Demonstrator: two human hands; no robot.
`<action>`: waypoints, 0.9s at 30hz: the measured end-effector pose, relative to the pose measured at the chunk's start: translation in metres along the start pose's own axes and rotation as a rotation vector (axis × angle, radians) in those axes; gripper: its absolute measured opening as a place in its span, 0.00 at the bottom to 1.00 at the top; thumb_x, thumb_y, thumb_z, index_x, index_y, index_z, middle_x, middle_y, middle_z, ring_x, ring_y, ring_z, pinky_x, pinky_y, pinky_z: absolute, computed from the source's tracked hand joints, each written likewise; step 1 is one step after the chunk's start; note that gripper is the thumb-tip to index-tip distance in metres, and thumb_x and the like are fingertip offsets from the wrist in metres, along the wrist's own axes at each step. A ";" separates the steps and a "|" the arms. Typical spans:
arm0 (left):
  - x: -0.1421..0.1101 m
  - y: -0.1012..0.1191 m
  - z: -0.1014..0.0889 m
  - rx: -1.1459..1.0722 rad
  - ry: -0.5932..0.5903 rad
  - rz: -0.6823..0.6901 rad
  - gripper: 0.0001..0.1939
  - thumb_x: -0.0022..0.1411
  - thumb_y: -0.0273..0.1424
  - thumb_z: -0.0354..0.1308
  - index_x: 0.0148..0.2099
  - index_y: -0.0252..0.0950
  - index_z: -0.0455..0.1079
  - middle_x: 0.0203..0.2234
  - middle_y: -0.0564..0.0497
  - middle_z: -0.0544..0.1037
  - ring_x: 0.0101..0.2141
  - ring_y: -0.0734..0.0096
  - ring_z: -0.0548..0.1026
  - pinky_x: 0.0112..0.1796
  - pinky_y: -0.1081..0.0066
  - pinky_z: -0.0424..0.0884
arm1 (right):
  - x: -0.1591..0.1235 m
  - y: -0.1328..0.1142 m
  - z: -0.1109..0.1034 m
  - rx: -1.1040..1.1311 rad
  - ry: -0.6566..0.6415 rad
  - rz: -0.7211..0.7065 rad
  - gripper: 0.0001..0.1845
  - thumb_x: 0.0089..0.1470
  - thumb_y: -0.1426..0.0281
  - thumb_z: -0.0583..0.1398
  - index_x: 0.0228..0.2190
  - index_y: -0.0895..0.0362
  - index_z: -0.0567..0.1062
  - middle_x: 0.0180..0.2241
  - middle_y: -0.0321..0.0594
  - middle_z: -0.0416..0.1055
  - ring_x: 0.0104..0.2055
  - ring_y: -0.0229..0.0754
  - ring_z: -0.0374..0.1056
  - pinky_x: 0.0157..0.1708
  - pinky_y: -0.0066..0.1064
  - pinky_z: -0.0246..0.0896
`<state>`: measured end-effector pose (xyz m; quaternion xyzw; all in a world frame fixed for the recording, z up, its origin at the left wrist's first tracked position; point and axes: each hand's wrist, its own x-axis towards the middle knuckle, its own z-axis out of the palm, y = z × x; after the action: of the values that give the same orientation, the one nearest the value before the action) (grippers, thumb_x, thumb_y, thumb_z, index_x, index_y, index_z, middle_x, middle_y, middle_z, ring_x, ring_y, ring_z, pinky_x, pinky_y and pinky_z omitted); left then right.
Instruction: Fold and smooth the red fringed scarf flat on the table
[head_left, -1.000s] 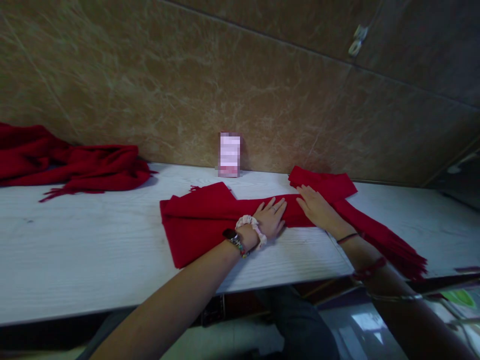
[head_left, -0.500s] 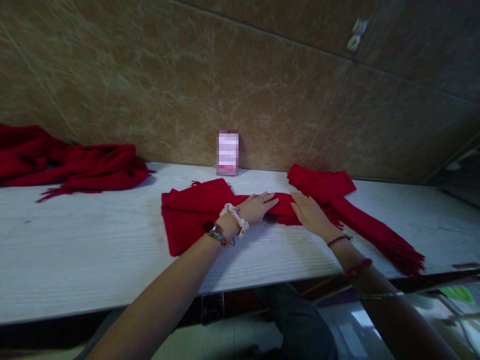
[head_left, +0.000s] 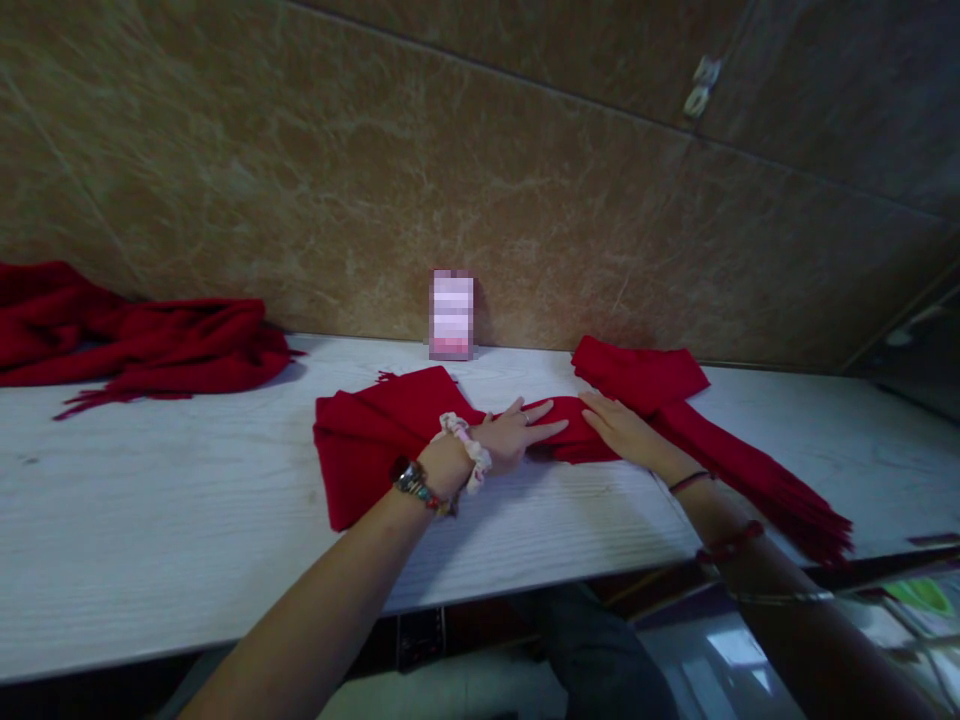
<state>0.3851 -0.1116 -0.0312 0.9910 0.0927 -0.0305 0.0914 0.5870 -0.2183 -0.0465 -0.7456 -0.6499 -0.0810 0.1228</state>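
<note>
A red scarf (head_left: 375,435) lies partly folded on the white wood-grain table, its wide folded part to the left and a narrower stretch running right. My left hand (head_left: 514,432) rests on that narrow stretch with fingers spread; a scrunchie, watch and beaded bracelet circle its wrist. Just to the right, my right hand (head_left: 619,428) lies flat on the same cloth, fingers stretched out and close together. Beyond it, a red length of cloth (head_left: 750,475) slants to a fringed end near the front edge. Whether it is one piece with the folded part, I cannot tell.
Another red scarf (head_left: 195,345) lies crumpled at the far left. A small upright object (head_left: 451,315), blurred out, leans against the brown tiled wall (head_left: 300,180). The white table's front edge (head_left: 480,592) runs below my forearms; a green item (head_left: 926,597) shows lower right.
The fingers of my left hand have spread wider on the cloth. My right hand stays nearly in place. The whole view has shifted slightly.
</note>
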 end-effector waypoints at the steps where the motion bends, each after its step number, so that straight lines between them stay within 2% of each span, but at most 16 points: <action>1: -0.002 0.000 0.004 0.008 -0.011 -0.004 0.39 0.54 0.19 0.44 0.62 0.56 0.40 0.62 0.55 0.39 0.59 0.41 0.41 0.45 0.37 0.56 | 0.000 0.000 -0.001 0.007 -0.015 -0.007 0.23 0.58 0.66 0.43 0.51 0.63 0.64 0.53 0.49 0.62 0.56 0.44 0.55 0.55 0.41 0.49; 4: -0.007 -0.001 0.017 0.016 0.023 -0.023 0.36 0.55 0.24 0.50 0.61 0.57 0.45 0.62 0.55 0.41 0.59 0.39 0.41 0.45 0.33 0.51 | -0.001 -0.002 -0.002 -0.004 -0.020 -0.020 0.24 0.58 0.66 0.43 0.51 0.64 0.63 0.54 0.50 0.61 0.57 0.44 0.54 0.55 0.42 0.48; 7: -0.008 0.004 0.014 -0.015 0.100 -0.031 0.29 0.56 0.32 0.54 0.59 0.54 0.52 0.62 0.53 0.46 0.58 0.40 0.43 0.46 0.35 0.51 | -0.003 -0.003 0.001 -0.040 0.009 -0.015 0.23 0.59 0.66 0.44 0.51 0.63 0.64 0.53 0.51 0.62 0.56 0.46 0.55 0.54 0.44 0.50; 10: 0.000 0.015 0.004 -0.023 0.171 -0.026 0.21 0.63 0.36 0.45 0.58 0.48 0.56 0.61 0.52 0.48 0.59 0.50 0.44 0.50 0.40 0.51 | -0.004 -0.002 0.005 -0.067 0.041 -0.043 0.23 0.58 0.66 0.43 0.50 0.63 0.65 0.52 0.52 0.63 0.55 0.47 0.57 0.53 0.45 0.51; 12: 0.009 0.024 0.003 -0.024 0.243 -0.022 0.21 0.65 0.35 0.40 0.59 0.41 0.54 0.61 0.50 0.48 0.60 0.58 0.44 0.54 0.48 0.49 | -0.005 -0.002 0.008 -0.084 0.047 -0.067 0.24 0.58 0.67 0.43 0.50 0.65 0.64 0.52 0.53 0.63 0.55 0.49 0.57 0.53 0.46 0.51; 14: 0.018 0.029 0.011 -0.022 0.286 -0.024 0.24 0.65 0.37 0.41 0.61 0.36 0.49 0.61 0.46 0.48 0.60 0.61 0.44 0.55 0.53 0.48 | -0.005 -0.002 0.009 -0.101 0.051 -0.077 0.24 0.58 0.68 0.42 0.50 0.66 0.64 0.52 0.54 0.63 0.55 0.49 0.57 0.53 0.47 0.52; 17: 0.028 0.029 0.028 -0.005 0.254 -0.035 0.30 0.62 0.41 0.45 0.63 0.36 0.44 0.62 0.45 0.44 0.60 0.56 0.42 0.55 0.50 0.49 | -0.006 -0.001 0.009 -0.116 0.069 -0.074 0.24 0.58 0.67 0.42 0.50 0.65 0.64 0.52 0.54 0.63 0.55 0.49 0.57 0.53 0.46 0.51; 19: 0.029 0.026 0.034 0.006 0.218 -0.038 0.29 0.62 0.39 0.45 0.63 0.39 0.43 0.62 0.48 0.43 0.60 0.55 0.41 0.54 0.50 0.49 | -0.008 0.002 0.009 -0.106 0.065 -0.061 0.24 0.58 0.66 0.43 0.51 0.63 0.64 0.53 0.52 0.62 0.56 0.49 0.56 0.53 0.46 0.52; 23: 0.026 0.023 0.032 0.004 0.186 -0.042 0.28 0.63 0.34 0.44 0.63 0.43 0.43 0.62 0.51 0.41 0.60 0.53 0.41 0.54 0.48 0.50 | -0.015 0.015 0.010 -0.045 0.075 -0.043 0.23 0.58 0.67 0.43 0.52 0.59 0.63 0.54 0.48 0.61 0.58 0.47 0.53 0.54 0.47 0.51; 27: 0.025 0.023 0.030 -0.021 0.184 -0.039 0.28 0.63 0.32 0.44 0.63 0.44 0.43 0.62 0.51 0.41 0.60 0.53 0.40 0.54 0.47 0.50 | -0.028 0.030 0.016 0.031 0.184 0.055 0.23 0.57 0.70 0.45 0.51 0.59 0.65 0.54 0.48 0.61 0.56 0.45 0.55 0.54 0.41 0.53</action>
<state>0.4125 -0.1354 -0.0587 0.9866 0.1205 0.0598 0.0924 0.6122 -0.2439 -0.0722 -0.7506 -0.6165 -0.1357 0.1953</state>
